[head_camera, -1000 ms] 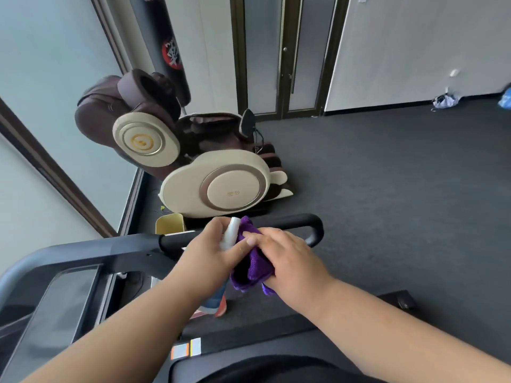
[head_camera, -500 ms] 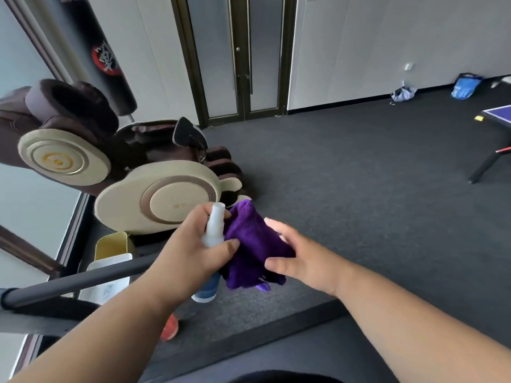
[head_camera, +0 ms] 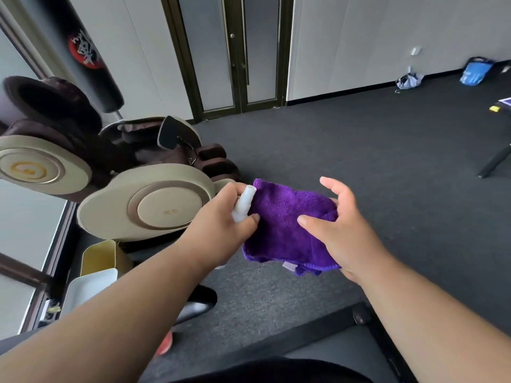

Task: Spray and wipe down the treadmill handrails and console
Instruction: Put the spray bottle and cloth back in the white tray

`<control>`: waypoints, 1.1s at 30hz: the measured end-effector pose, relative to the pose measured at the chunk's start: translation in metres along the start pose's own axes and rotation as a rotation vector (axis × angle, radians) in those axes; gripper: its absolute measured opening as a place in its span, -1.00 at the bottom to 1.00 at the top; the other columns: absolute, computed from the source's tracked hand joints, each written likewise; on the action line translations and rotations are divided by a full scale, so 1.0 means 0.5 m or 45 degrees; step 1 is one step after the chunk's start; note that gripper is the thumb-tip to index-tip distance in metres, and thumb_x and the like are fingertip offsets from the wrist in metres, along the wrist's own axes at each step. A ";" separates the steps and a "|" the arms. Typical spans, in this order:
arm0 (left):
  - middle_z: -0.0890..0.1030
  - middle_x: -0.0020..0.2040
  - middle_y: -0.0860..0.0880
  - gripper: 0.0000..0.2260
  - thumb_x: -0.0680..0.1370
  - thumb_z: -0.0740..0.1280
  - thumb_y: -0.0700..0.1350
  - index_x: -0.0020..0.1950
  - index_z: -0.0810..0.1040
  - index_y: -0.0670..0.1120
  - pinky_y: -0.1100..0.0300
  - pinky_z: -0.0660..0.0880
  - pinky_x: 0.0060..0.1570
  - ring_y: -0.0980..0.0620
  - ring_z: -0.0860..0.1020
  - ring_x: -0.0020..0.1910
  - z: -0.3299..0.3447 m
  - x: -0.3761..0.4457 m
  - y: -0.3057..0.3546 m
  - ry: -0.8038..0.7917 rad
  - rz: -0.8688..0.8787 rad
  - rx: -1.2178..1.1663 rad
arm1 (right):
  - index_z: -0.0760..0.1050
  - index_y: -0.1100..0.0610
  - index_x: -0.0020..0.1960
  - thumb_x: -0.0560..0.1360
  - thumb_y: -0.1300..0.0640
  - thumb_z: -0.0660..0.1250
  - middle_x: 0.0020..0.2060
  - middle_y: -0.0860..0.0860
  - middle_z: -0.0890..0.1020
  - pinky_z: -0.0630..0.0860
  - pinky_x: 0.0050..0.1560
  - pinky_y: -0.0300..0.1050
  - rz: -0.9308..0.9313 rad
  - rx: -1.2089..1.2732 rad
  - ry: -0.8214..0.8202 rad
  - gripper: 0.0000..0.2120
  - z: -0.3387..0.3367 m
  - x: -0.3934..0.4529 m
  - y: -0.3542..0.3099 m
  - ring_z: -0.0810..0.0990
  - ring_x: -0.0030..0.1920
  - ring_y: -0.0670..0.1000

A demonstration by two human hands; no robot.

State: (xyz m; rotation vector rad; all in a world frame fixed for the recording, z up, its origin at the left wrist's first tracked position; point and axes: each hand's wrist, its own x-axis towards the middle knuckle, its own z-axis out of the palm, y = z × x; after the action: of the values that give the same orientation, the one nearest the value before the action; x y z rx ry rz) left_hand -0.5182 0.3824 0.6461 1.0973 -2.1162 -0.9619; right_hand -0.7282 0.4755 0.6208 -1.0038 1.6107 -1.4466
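A dark grey carpet (head_camera: 359,167) covered the floor beyond the hands, running to pale wall panels (head_camera: 359,37) and a dark-framed double door (head_camera: 237,51) far ahead. Left of the hands sat a brown and beige massage chair (head_camera: 143,208), with a black punching bag (head_camera: 91,59) hanging behind it and a window (head_camera: 25,217) letting in daylight at the far left. Far to the right, by the wall, lay a blue bag (head_camera: 474,71) and a grey bundle (head_camera: 409,81), well apart from a black table leg (head_camera: 495,161).
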 end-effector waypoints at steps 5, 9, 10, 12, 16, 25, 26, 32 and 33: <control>0.56 -0.06 0.37 -0.66 0.44 0.41 0.05 0.00 0.37 0.47 0.54 0.38 -0.19 0.33 0.53 -0.11 0.062 0.097 0.002 0.028 0.012 -0.079 | 0.31 -0.49 0.25 0.29 -0.06 0.47 0.08 -0.25 0.56 0.53 0.00 -0.31 -0.119 -0.208 -0.007 -0.36 -0.055 0.093 0.010 0.63 -0.02 -0.22; 0.54 -0.04 0.40 -0.62 0.44 0.43 0.01 0.01 0.38 0.47 0.53 0.39 -0.14 0.33 0.53 -0.07 0.137 0.171 -0.005 0.095 -0.050 -0.169 | 0.42 -0.43 0.19 0.45 0.14 0.43 0.14 -0.36 0.53 0.36 0.02 -0.55 -0.255 -0.384 -0.152 -0.47 -0.108 0.209 0.033 0.55 0.09 -0.31; 0.54 -0.04 0.40 -0.60 0.46 0.44 -0.02 0.01 0.39 0.47 0.51 0.41 -0.14 0.34 0.54 -0.07 0.155 0.191 -0.007 0.123 -0.077 -0.190 | 0.45 -0.41 0.17 0.47 0.16 0.42 0.14 -0.37 0.51 0.34 0.03 -0.56 -0.276 -0.408 -0.191 -0.50 -0.120 0.240 0.039 0.53 0.10 -0.32; 0.54 -0.04 0.39 -0.57 0.49 0.46 -0.07 0.01 0.40 0.46 0.42 0.47 -0.12 0.32 0.55 -0.05 0.185 0.229 -0.004 0.179 -0.129 -0.213 | 0.51 -0.38 0.10 0.49 0.18 0.40 0.13 -0.39 0.48 0.33 0.05 -0.57 -0.295 -0.424 -0.279 -0.56 -0.145 0.305 0.045 0.52 0.12 -0.32; 0.58 -0.06 0.35 -0.62 0.43 0.44 0.00 -0.02 0.41 0.48 0.22 0.52 -0.06 0.30 0.57 -0.08 0.229 0.308 0.012 0.260 -0.243 -0.277 | 0.55 -0.35 0.02 0.49 0.18 0.42 0.12 -0.31 0.51 0.32 0.04 -0.57 -0.350 -0.487 -0.408 -0.62 -0.183 0.430 0.045 0.51 0.09 -0.34; 0.60 -0.02 0.36 -0.61 0.50 0.45 -0.17 0.12 0.46 0.29 0.52 0.41 -0.11 0.34 0.55 -0.05 0.223 0.452 -0.044 0.337 -0.281 -0.203 | 0.53 -0.37 0.04 0.48 0.13 0.41 0.09 -0.31 0.52 0.35 0.00 -0.51 -0.369 -0.539 -0.556 -0.63 -0.140 0.638 0.044 0.51 0.05 -0.35; 0.59 -0.01 0.37 -0.58 0.50 0.44 -0.19 0.13 0.46 0.30 0.51 0.41 -0.08 0.35 0.55 -0.03 0.223 0.470 -0.061 0.344 -0.276 -0.196 | 0.53 -0.38 0.02 0.48 0.13 0.41 0.09 -0.30 0.52 0.34 -0.02 -0.53 -0.379 -0.551 -0.567 -0.63 -0.127 0.662 0.050 0.50 0.04 -0.36; 0.58 0.03 0.36 -0.56 0.47 0.43 -0.18 0.12 0.47 0.35 0.44 0.42 -0.01 0.29 0.54 0.03 0.211 0.630 -0.243 0.452 -0.244 -0.136 | 0.51 -0.40 -0.04 0.48 0.12 0.42 0.09 -0.31 0.48 0.27 -0.06 -0.63 -0.495 -0.609 -0.573 -0.63 -0.007 0.857 0.118 0.47 0.03 -0.41; 0.58 0.02 0.36 -0.55 0.48 0.44 -0.19 0.12 0.48 0.35 0.40 0.44 0.00 0.29 0.55 0.02 0.207 0.663 -0.292 0.487 -0.239 -0.134 | 0.51 -0.39 -0.03 0.48 0.12 0.43 0.09 -0.31 0.48 0.26 -0.05 -0.63 -0.529 -0.606 -0.568 -0.64 0.024 0.900 0.138 0.47 0.03 -0.41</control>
State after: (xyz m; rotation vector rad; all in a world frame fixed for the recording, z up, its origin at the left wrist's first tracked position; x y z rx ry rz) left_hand -0.6978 0.0763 0.5192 1.3248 -1.6613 -0.8556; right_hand -0.9124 0.0668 0.5410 -1.8769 1.4867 -0.9844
